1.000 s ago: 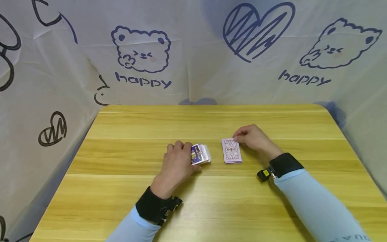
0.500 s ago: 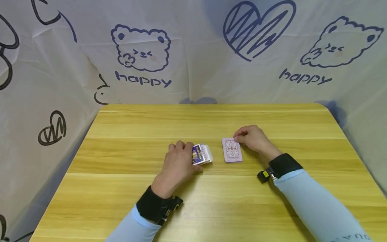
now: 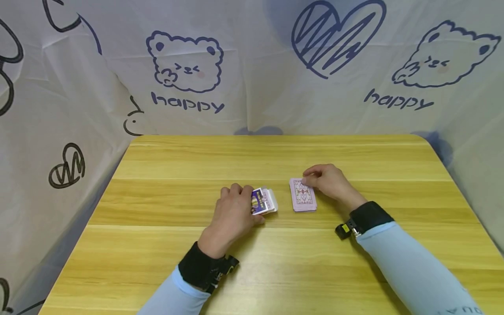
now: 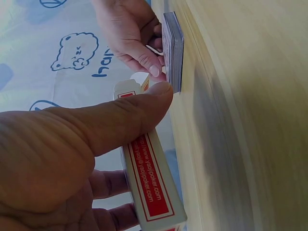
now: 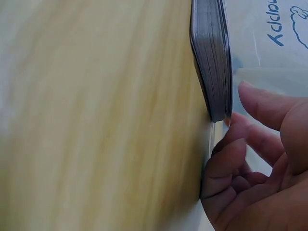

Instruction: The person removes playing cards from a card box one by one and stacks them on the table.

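Observation:
My left hand [image 3: 233,214] grips a white playing-card box [image 3: 260,201] with a purple printed face. Its flap end points right, toward the cards. In the left wrist view the thumb lies across the box's narrow side [image 4: 154,178], which bears a red panel, and fingertips show beyond it. A deck of playing cards [image 3: 303,199] lies back up on the table, just right of the box. My right hand [image 3: 330,181] is at its far right corner. In the right wrist view, a fingertip is right at the deck's [image 5: 211,62] edge, while a small gap separates the thumb from its upper face.
The wooden table [image 3: 157,258] reaches to a white cloth [image 3: 260,87] with drawn bears and hearts, hung behind and at the sides. Both wrists carry black bands with small cameras.
Hands, box and deck look almost the same throughout; the whole scene shifts slightly in the head view. My right hand stays at the deck's far corner.

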The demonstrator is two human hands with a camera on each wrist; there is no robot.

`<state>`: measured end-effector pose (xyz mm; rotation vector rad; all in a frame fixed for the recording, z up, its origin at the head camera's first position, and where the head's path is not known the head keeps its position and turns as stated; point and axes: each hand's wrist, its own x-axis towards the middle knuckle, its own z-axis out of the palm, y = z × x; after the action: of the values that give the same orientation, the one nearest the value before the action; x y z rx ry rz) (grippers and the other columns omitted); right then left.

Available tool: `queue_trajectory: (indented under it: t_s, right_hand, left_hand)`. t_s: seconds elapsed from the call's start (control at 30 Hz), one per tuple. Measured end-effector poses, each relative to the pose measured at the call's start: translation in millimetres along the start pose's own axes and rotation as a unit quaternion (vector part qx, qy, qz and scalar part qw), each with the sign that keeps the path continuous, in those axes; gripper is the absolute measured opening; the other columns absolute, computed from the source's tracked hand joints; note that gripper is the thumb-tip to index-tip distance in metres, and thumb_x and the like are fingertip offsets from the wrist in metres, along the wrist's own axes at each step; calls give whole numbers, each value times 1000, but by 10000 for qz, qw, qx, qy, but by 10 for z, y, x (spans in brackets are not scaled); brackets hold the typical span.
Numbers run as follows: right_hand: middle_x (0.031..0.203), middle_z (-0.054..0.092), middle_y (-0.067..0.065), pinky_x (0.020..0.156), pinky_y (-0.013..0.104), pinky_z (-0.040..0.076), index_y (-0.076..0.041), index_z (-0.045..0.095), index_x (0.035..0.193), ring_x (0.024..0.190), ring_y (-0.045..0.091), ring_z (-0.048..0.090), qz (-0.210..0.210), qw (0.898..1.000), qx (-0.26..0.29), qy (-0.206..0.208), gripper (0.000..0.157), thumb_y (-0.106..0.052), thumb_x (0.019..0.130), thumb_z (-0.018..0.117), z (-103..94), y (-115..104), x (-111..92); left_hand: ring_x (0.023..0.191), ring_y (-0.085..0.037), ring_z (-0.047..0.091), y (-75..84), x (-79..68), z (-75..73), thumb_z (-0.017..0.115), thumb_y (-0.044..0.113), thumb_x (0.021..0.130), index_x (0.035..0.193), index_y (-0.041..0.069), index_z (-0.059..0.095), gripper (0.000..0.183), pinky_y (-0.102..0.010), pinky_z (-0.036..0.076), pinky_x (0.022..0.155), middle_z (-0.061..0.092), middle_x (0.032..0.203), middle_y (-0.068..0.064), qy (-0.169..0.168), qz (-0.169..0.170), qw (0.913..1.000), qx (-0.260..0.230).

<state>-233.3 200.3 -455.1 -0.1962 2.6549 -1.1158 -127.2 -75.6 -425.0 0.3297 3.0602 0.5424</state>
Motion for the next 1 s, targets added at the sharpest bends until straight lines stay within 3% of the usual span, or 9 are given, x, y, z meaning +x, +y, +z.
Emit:
queue_trajectory:
  t_s: [0.2, 0.8, 0.9, 1.0]
  right_hand:
    - [103, 64, 11, 76, 36, 42, -11, 70, 110, 91, 27, 52, -12, 9995, -301, -49, 26, -25, 88, 69, 36, -23, -15]
    - [99, 66, 11, 73, 35, 44, -9, 70, 108, 87, 26, 53, -29, 9998, -163, -82, 26, -25, 89, 69, 25, -78, -35]
    - [101, 66, 12, 74, 35, 45, -7, 68, 111, 88, 26, 54, -68, 9999, -128, 75, 30, -27, 89, 68, 16, -84, -44]
    - [100, 66, 12, 70, 35, 45, -7, 67, 109, 84, 26, 55, -104, 9986, -59, 516, 28, -29, 92, 65, 33, -131, -102]
  left_hand:
    - [95, -32, 43, -10, -4, 7, 86, 45, 66, 126, 4, 54, 79, -43, 46, 72, 54, 111, -17, 55, 46, 10000, 11]
    - [96, -33, 43, -9, -4, -43, 86, 45, 67, 126, 4, 54, 79, -44, 47, 72, 54, 111, -17, 26, 42, 10000, 5]
    - [95, -33, 43, -11, -2, -47, 86, 45, 66, 125, 4, 54, 79, -44, 47, 73, 54, 111, -17, 10, 28, 10000, 10]
    - [95, -33, 44, -9, -1, -45, 86, 45, 66, 124, 4, 54, 78, -44, 47, 73, 54, 111, -16, 4, 22, 10000, 11]
